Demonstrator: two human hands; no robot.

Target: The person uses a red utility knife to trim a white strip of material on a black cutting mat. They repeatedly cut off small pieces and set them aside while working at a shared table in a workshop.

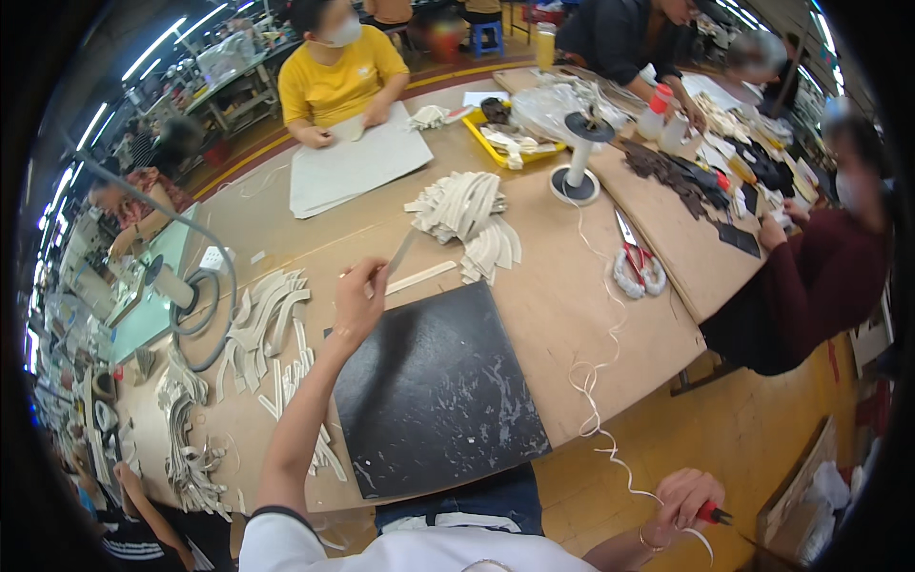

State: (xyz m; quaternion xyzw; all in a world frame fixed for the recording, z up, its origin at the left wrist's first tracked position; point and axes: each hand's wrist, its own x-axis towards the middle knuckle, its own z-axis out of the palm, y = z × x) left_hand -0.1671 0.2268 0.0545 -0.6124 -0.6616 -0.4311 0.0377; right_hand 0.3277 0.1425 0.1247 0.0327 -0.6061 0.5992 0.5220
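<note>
My left hand point(360, 300) is raised over the far left corner of a black cutting mat point(438, 391), pinching a thin pale strip point(403, 252) that points away from me. Beyond the mat lie a pile of cream curved pieces point(459, 208) and a flat cream strip point(421, 277). Off the table's near edge, at the lower right, my right hand point(686, 498) is closed around a red-handled tool with a dark tip point(717, 515); its exact kind is unclear. A thin white cord point(593, 419) runs from a white spool point(576, 172) to this hand.
Red-handled scissors point(637, 265) lie right of the mat. Cream strips point(262, 324) cover the table's left side, beside a grey hose point(229, 296). A yellow tray point(505, 148) stands at the back. Co-workers sit across the table and at its right side.
</note>
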